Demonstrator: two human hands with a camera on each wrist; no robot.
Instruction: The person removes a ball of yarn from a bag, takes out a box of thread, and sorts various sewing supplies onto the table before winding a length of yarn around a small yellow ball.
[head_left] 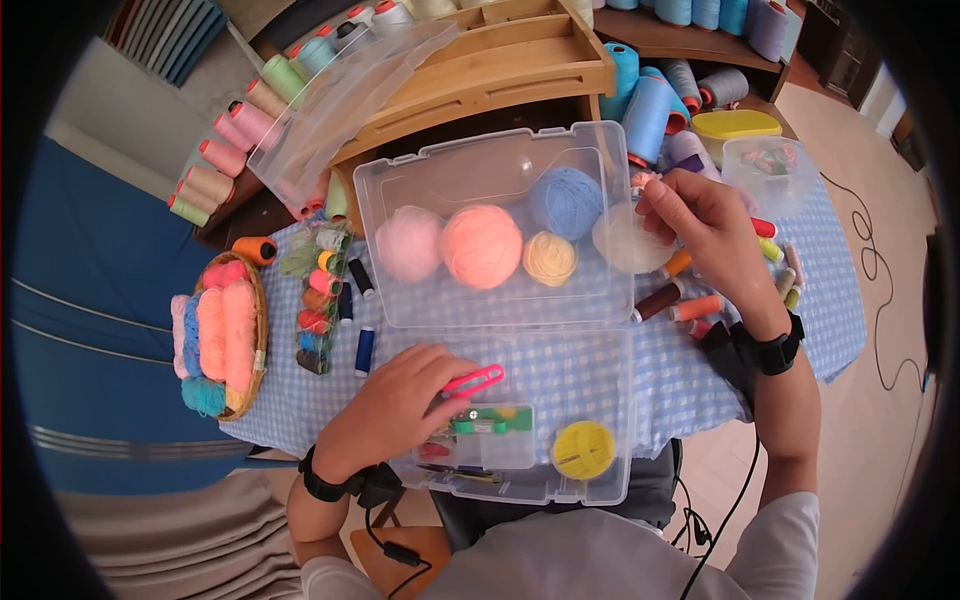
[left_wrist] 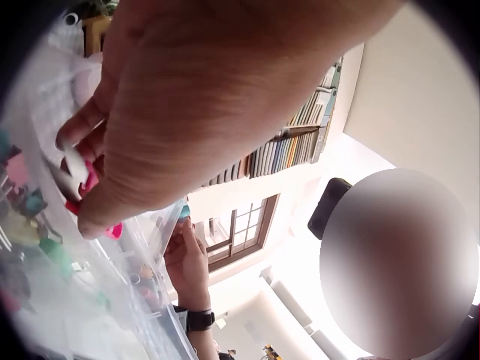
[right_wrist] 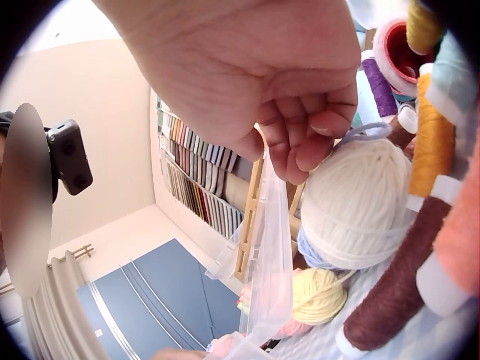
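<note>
pink thread snips (head_left: 473, 381), gripped between the thumb and curled fingers of the left hand (head_left: 393, 408), above the open clear box (head_left: 590, 375), which contains a green-topped item (head_left: 495, 420) and a round yellow case (head_left: 584, 450). the right hand (head_left: 712, 232) has its fingers bent and drawn nearly closed beside the white yarn ball (head_left: 630, 240); whether they pinch the pale blue loop (right_wrist: 367, 132) at the fingertips cannot be told.
</note>
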